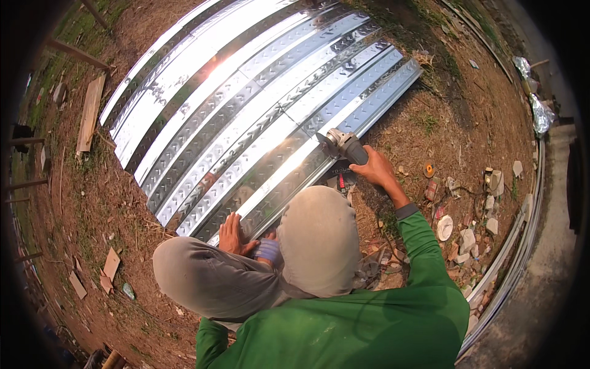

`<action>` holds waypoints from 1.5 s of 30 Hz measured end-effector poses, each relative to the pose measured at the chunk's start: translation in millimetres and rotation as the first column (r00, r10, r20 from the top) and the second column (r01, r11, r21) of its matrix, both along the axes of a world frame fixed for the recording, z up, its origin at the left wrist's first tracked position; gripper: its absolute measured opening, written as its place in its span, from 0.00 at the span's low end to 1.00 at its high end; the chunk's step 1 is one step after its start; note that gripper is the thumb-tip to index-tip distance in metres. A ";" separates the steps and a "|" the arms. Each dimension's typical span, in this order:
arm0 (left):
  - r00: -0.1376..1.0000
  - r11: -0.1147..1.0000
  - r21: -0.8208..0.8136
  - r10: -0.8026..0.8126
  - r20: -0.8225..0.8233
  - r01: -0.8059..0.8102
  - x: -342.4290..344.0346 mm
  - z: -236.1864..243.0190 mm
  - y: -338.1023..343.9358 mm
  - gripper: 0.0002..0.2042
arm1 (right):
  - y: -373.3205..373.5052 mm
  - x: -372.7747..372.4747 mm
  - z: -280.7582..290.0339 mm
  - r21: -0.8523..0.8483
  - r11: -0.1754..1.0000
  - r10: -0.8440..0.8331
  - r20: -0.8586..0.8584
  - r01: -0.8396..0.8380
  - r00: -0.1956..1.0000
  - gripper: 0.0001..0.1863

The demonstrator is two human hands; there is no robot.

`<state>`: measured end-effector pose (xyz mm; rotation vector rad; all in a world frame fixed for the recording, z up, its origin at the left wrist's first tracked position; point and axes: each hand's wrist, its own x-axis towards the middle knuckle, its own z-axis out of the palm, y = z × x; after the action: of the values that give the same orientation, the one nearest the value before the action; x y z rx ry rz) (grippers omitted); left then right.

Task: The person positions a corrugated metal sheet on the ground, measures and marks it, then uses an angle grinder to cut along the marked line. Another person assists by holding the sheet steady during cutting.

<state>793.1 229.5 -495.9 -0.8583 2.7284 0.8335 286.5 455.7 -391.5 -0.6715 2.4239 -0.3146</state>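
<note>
Right hand [374, 168] gripping dark-grey, silver-headed angle grinder [351, 149] over shiny, ridged silver metal panel [276, 189]; left hand [232, 235] on panel, fingers extended

a dark, partly hidden item [340, 171] just beside the angle grinder [349, 147] bears pale capital letters.
</note>
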 end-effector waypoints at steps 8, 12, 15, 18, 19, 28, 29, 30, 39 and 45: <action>0.999 1.000 0.020 -0.003 0.040 0.002 -0.6 -1.5 -3.0 0.58 | 5.3 -4.6 -8.8 0.031 0.999 0.039 -0.018 -0.039 0.999 0.48; 0.998 0.999 0.039 0.002 0.067 -0.005 -0.6 -4.3 -3.0 0.59 | 9.1 -6.0 -9.9 0.014 0.999 0.046 -0.004 -0.046 0.999 0.48; 0.998 0.999 0.042 0.005 0.060 -0.007 0.8 -6.9 -3.6 0.59 | 11.8 -4.7 -12.1 -0.012 0.998 0.060 -0.034 -0.060 0.998 0.48; 0.998 0.999 0.051 -0.003 0.064 0.000 2.0 -10.0 -5.5 0.59 | 15.7 -4.6 -13.8 -0.005 0.997 0.072 -0.045 -0.072 0.996 0.48; 0.998 0.998 0.059 -0.007 0.069 0.003 2.5 -10.9 -6.3 0.59 | 16.8 -4.3 -14.0 0.012 0.997 0.075 -0.050 -0.075 0.996 0.48; 0.998 0.999 0.040 -0.017 0.068 0.015 5.8 -20.5 -8.6 0.61 | 23.2 1.3 -5.2 0.042 0.997 0.073 -0.036 -0.071 0.997 0.46; 0.997 0.999 0.037 -0.018 0.077 0.015 6.0 -21.8 -9.0 0.61 | 23.6 1.9 -4.0 0.050 0.997 0.066 -0.038 -0.064 0.997 0.46; 0.997 0.999 0.038 -0.021 0.070 0.018 6.2 -23.1 -9.3 0.61 | 23.7 2.3 -3.0 0.050 0.997 0.064 -0.033 -0.063 0.997 0.46; 0.997 0.999 0.050 -0.014 0.076 0.011 5.4 -18.7 -9.7 0.61 | 26.4 4.0 -5.9 0.060 0.997 0.054 -0.034 -0.051 0.998 0.47; 0.997 0.997 0.080 -0.006 0.082 -0.001 3.1 -13.6 -7.6 0.60 | 31.2 4.2 -10.9 0.057 0.997 0.053 -0.025 -0.051 0.998 0.47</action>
<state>796.2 222.0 -509.5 -0.8535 2.6055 0.8805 290.8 486.9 -402.4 -0.7161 2.4260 -0.2166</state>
